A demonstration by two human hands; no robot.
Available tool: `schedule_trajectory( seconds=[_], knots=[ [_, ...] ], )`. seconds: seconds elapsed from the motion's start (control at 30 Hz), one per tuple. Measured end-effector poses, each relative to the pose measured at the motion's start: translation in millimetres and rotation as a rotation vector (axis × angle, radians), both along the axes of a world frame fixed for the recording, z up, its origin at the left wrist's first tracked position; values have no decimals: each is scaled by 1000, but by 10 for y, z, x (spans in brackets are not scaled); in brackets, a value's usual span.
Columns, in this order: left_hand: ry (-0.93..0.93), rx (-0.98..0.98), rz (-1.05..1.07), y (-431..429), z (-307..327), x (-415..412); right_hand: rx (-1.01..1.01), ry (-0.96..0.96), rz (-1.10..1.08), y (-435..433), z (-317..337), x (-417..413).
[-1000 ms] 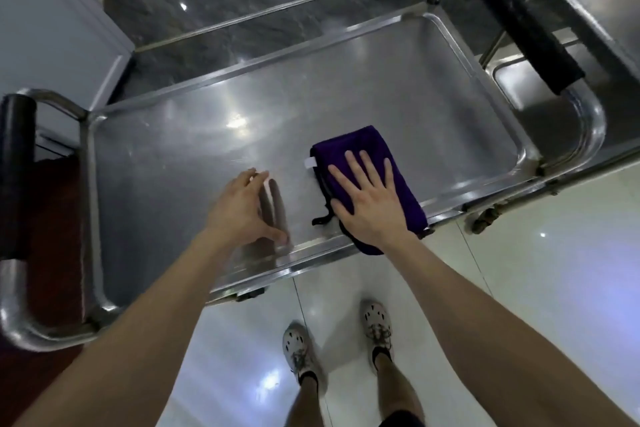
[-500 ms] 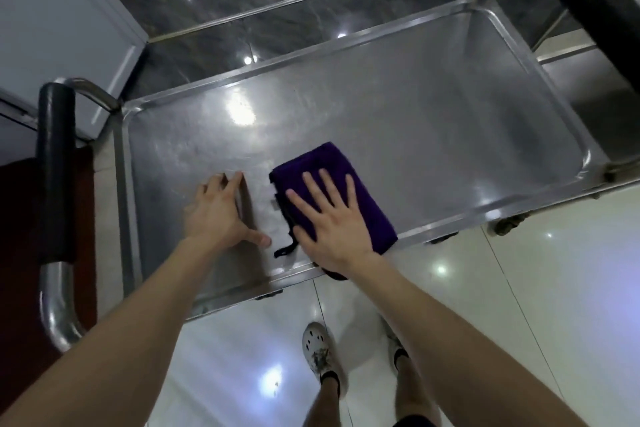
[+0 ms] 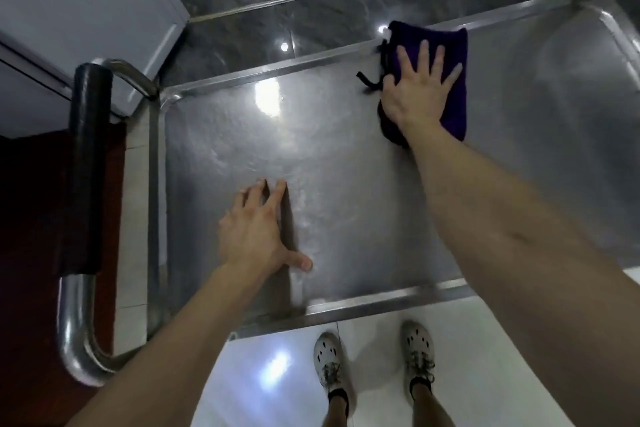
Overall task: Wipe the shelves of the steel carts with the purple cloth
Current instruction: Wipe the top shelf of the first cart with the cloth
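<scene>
Right hand (image 3: 417, 90) lies flat on the purple cloth (image 3: 454, 45), grip spread, fingers straight and fanned, palm pressing the folded cloth down. I see the cloth on the top shelf (image 3: 346, 191) of the steel cart, up against the far rim (image 3: 277, 74), with its far edge lapping onto that rim. A dark loop (image 3: 367, 80) trails from the cloth's left side.

Left hand (image 3: 256, 229) rests on bare steel nearer the camera, left of middle and well apart from the cloth. Its grip is open and holds nothing: fingertips on the shelf, thumb out to the right.

Smeared sheen shows on the steel between the hands. Black-sleeved handle (image 3: 88, 163) stands at the cart's left end. Light shoes (image 3: 327, 357) stand on white floor just outside the near rim.
</scene>
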State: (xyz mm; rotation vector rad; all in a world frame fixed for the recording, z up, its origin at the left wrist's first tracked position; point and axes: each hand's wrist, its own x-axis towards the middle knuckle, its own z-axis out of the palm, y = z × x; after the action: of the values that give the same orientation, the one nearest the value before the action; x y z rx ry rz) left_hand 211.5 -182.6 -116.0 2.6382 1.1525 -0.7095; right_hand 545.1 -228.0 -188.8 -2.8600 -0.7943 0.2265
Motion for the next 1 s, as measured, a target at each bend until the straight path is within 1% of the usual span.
schedule_trajectory(
  seconds=[0.07, 0.13, 0.2, 0.27, 0.4, 0.5, 0.57, 0.63, 0.73, 0.83, 0.9, 1.0],
  knots=[
    [-3, 4, 13, 11, -23, -8, 9, -7, 152, 381, 1, -257],
    [-16, 14, 21, 48, -39, -25, 27, -3, 402, 644, -7, -624],
    [-28, 23, 22, 76, -43, -44, 28, 14, 605, 653, -38, -1017],
    [-32, 21, 23, 78, -34, -57, 40, 10, 667, 369, -92, -1360],
    [-38, 9, 44, 55, 26, -55, 109, -8, 698, -751, -174, -1978],
    [-25, -3, 44, 43, 77, -47, 84, -6, 728, -1651, -210, -2308],
    [-17, -11, 40, 22, 109, -44, 70, 23, 717, -2048, -186, -2360],
    [-15, -15, 28, -3, 129, -57, 59, 42, 691, -2244, -150, -2384],
    [-24, -16, 15, -49, 135, -95, 45, 40, 645, -2271, -121, -2481],
    [-20, 2, -5, -62, 141, -124, 13, 46, 619, -2021, -84, -2362],
    [-28, -8, -23, -53, 143, -137, -1, 59, 586, -1652, -37, -2082],
    [-32, -12, -20, -41, 93, -148, 7, 45, 468, -821, -3, -1448]
  ],
)
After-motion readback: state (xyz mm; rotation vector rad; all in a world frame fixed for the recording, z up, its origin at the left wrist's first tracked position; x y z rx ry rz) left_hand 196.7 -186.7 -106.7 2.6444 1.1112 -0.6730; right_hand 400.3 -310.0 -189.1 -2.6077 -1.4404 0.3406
